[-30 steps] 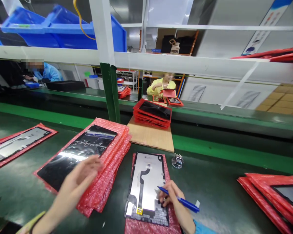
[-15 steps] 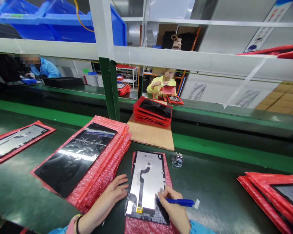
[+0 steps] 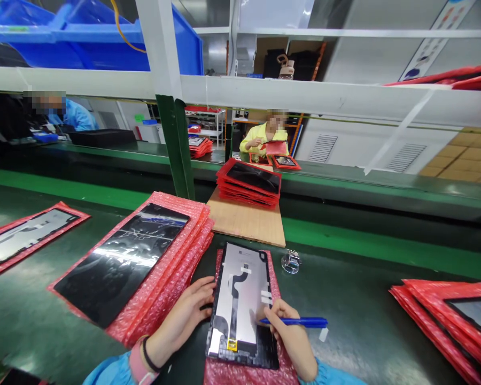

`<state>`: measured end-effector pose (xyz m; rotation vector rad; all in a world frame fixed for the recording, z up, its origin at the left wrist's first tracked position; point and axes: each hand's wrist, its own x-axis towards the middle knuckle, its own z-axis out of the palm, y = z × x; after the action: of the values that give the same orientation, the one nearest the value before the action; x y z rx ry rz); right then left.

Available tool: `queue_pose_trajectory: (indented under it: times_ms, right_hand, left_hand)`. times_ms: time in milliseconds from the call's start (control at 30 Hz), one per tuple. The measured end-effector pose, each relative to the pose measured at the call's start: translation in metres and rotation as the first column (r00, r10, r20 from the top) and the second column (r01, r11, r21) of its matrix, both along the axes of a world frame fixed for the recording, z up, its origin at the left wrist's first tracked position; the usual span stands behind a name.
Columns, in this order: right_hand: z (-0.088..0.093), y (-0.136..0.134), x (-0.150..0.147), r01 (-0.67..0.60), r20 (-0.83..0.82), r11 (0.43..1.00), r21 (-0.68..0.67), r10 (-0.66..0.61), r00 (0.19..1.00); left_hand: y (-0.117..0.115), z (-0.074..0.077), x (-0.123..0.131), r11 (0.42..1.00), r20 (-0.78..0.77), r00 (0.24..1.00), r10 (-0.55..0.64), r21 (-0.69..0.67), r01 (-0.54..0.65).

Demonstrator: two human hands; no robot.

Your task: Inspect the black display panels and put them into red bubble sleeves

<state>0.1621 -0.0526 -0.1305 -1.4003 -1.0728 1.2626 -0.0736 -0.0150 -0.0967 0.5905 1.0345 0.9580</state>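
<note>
A tablet screen panel point(image 3: 248, 305), silver back upward with a dark flex cable and a yellow connector tab, lies on pink bubble wrap point(image 3: 240, 374) in front of me. My left hand point(image 3: 190, 310) is at its left edge, fingers extended and the tips touching or very close to it. In my right hand point(image 3: 286, 329) is a blue pen point(image 3: 307, 322), pinched between thumb and fingers over the panel's right side. The pen's tip points left, just above the silver back; I cannot tell whether it touches.
Bubble-wrapped screens point(image 3: 124, 262) are piled left, beside another panel point(image 3: 28, 238). Red-wrapped stacks stand on a wooden board point(image 3: 244, 224) and at right point(image 3: 457, 321). A clear tape dispenser point(image 3: 291, 262) is nearby. Blue bins point(image 3: 100, 43) sit overhead; two people work beyond.
My left hand has shifted slightly up and right against the panel's edge. The panel's far end sits a little higher. My right hand has moved slightly right and up with the pen.
</note>
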Motion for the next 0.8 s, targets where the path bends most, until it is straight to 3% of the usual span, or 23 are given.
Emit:
queue_pose_trajectory:
  times_ms: [167, 367, 600, 800]
  right_hand:
    - [0.002, -0.004, -0.003, 0.005, -0.179, 1.0, 0.004, -0.004, 0.984]
    - [-0.002, -0.004, -0.004, 0.073, -0.402, 0.997, 0.006, -0.064, 0.913]
    - [0.007, 0.003, 0.024, 0.324, -0.533, 0.946, 0.019, -0.265, 0.803]
    - [0.038, 0.001, 0.033, 0.33, -0.473, 0.938, 0.102, -0.246, 0.846]
  left_hand:
    - [0.013, -0.003, 0.029, 0.986, -0.046, 0.986, -0.159, 0.05, 0.162]
    - [0.017, 0.0, 0.041, 0.981, -0.148, 0.983, -0.105, 0.149, 0.127]
    - [0.029, 0.037, 0.029, 0.941, -0.229, 0.973, -0.027, 0.324, 0.103]
    - [0.027, 0.072, 0.036, 0.851, -0.156, 0.987, 0.022, 0.522, 0.063]
